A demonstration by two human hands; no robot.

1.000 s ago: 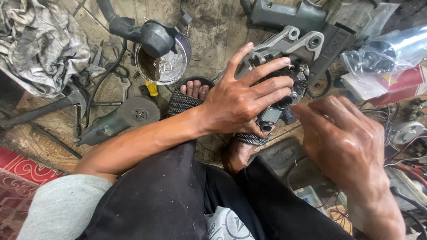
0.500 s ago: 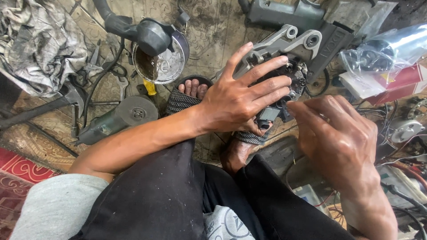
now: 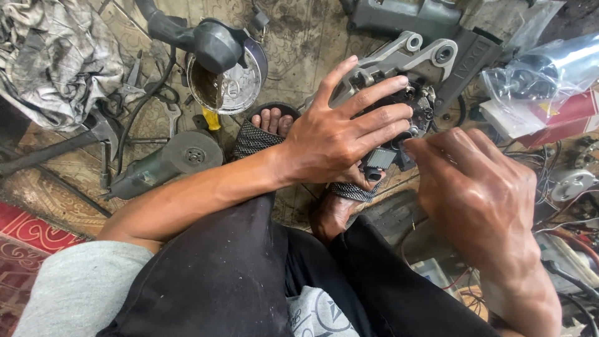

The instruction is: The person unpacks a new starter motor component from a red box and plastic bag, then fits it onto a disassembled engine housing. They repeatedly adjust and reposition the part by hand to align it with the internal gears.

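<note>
Seated person working over a grey metal motor assembly (image 3: 405, 68) on a cluttered floor. Left hand (image 3: 337, 134) lies flat on the assembly, fingers spread, gripping nothing. Right hand (image 3: 477, 193), just right of it, has fingertips pinched at its exposed black wiring end (image 3: 415, 118); anything held is hidden. It looks open, mid-job.

Under my left hand (image 3: 340, 140) the alternator (image 3: 412, 81) is dull grey cast metal, rough and greasy, with black plastic at its back. My skin shines with oil on both hands. The angle grinder (image 3: 165, 163) has a matt green plastic body. The tin (image 3: 228, 84) is glossy metal. The rag (image 3: 53, 53) is crumpled grey cloth; the bag (image 3: 549, 72) is clear, shiny plastic. The floor (image 3: 299, 37) is worn and grimy.
</note>
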